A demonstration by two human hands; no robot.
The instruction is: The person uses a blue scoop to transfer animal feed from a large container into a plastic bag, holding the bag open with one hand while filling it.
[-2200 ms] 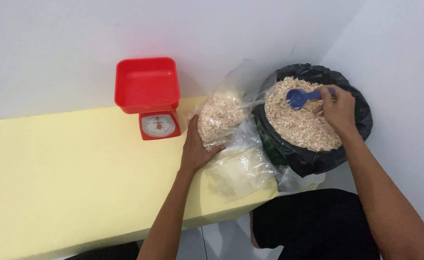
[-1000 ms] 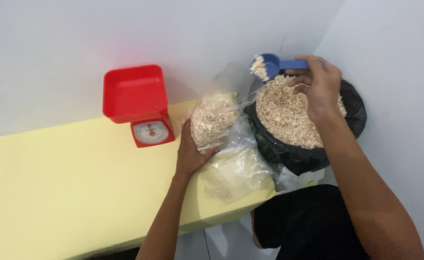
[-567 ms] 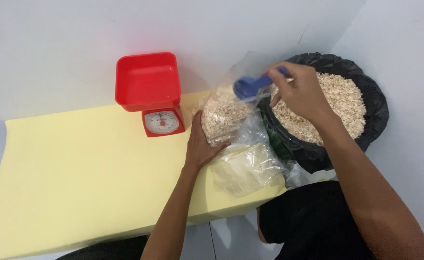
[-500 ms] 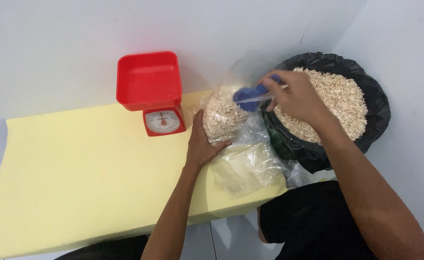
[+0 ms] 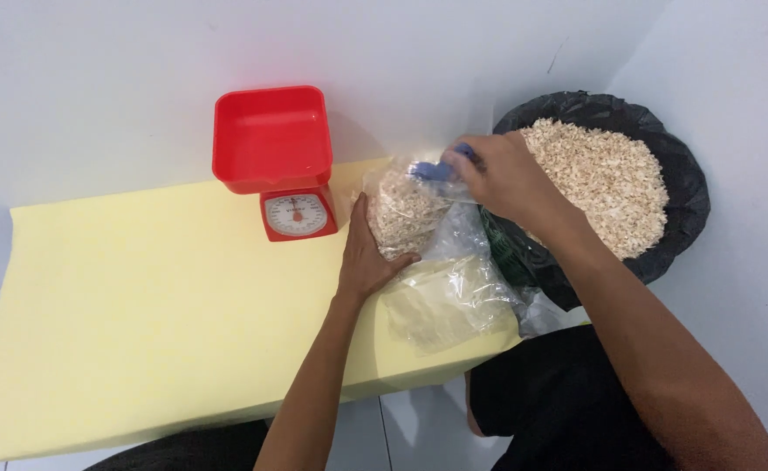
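The right hand point(image 5: 508, 179) has its grip closed on a blue scoop point(image 5: 436, 169), whose bowl sits inside the mouth of the clear bag point(image 5: 406, 214) of pale flakes. The left hand point(image 5: 366, 257) is just below that grip, fingers wrapped against the bag's near side, steadying it upright on the yellow desk point(image 5: 140, 323). Right of the scoop, touching the desk edge, stands a black-lined basket point(image 5: 689, 187) full of the same flakes. Left of the bag is a red scale point(image 5: 277, 157); beyond it the desk lies open. More clear bags point(image 5: 449, 301) lie flat under the wrists; their contents are hard to make out. The scoop's bowl is blurred behind plastic.
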